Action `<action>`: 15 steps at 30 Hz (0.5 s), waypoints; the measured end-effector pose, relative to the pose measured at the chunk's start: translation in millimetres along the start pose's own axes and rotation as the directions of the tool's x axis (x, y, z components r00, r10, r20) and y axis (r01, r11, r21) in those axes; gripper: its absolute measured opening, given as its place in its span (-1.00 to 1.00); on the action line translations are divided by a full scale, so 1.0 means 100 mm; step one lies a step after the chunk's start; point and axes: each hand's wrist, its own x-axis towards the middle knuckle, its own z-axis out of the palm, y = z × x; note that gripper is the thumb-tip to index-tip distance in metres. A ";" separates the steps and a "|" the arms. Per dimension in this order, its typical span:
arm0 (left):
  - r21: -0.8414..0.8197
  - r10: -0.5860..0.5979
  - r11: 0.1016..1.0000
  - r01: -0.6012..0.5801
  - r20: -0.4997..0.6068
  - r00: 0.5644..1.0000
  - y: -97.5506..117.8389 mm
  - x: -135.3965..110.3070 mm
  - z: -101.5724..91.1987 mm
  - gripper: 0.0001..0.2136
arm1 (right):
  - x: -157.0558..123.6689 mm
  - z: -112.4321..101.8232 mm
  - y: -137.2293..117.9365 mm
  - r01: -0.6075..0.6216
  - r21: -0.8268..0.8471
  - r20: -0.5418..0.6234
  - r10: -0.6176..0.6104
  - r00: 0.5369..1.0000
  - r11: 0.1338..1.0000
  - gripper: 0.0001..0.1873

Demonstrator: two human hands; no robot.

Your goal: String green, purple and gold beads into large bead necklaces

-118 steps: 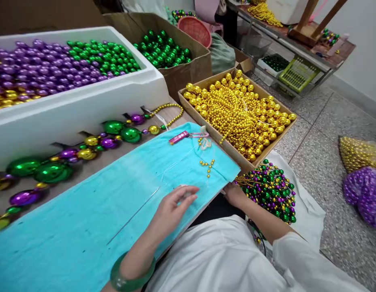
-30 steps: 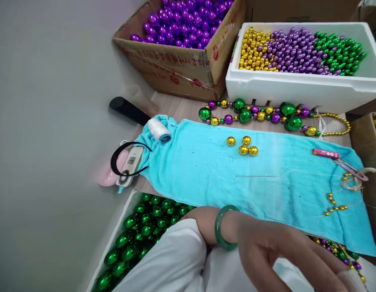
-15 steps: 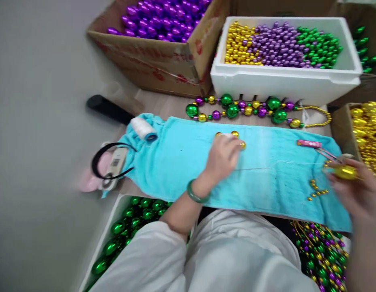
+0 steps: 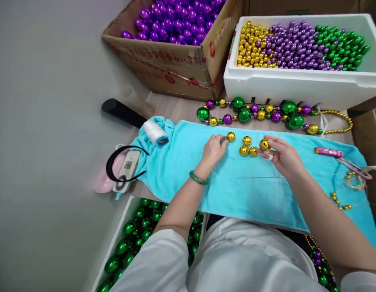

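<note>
A turquoise towel (image 4: 206,178) covers the table in front of me. On it lie several big gold beads (image 4: 246,147). My left hand (image 4: 212,150), with a green bangle at the wrist, rests on the towel with fingers curled, its fingertips touching the leftmost gold bead (image 4: 230,136). My right hand (image 4: 282,156) pinches another gold bead (image 4: 264,144) at the right end of the group. A thin needle with thread (image 4: 257,177) lies on the towel just below my right hand.
A finished strand of green, purple and gold beads (image 4: 254,114) lies behind the towel. Behind it stand a cardboard box of purple beads (image 4: 175,69) and a white foam box (image 4: 297,85) of mixed beads. A thread spool (image 4: 155,132) and pink scissors (image 4: 342,160) are on the towel. A box of green beads (image 4: 129,239) sits below left.
My right hand has come in from the far right carrying a gold bead and set it beside the group. My left hand has shifted slightly left, off the beads.
</note>
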 end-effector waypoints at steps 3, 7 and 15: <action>-0.069 0.010 0.998 -0.011 -0.019 1.000 -0.06 0.01 -0.04 -0.51 | 0.05 0.11 0.01 -0.004 0.010 0.007 0.004 1.000 1.000 -0.84; -0.099 0.180 0.979 -0.180 -0.009 0.984 -0.02 0.05 -0.05 -0.39 | 0.09 0.15 0.03 -0.032 0.026 0.043 0.031 0.999 0.999 -0.84; -0.020 0.439 0.897 -0.441 0.147 0.886 0.19 0.42 0.12 -0.66 | -0.10 -0.09 -0.09 -0.028 0.075 0.115 0.019 0.993 0.997 -0.73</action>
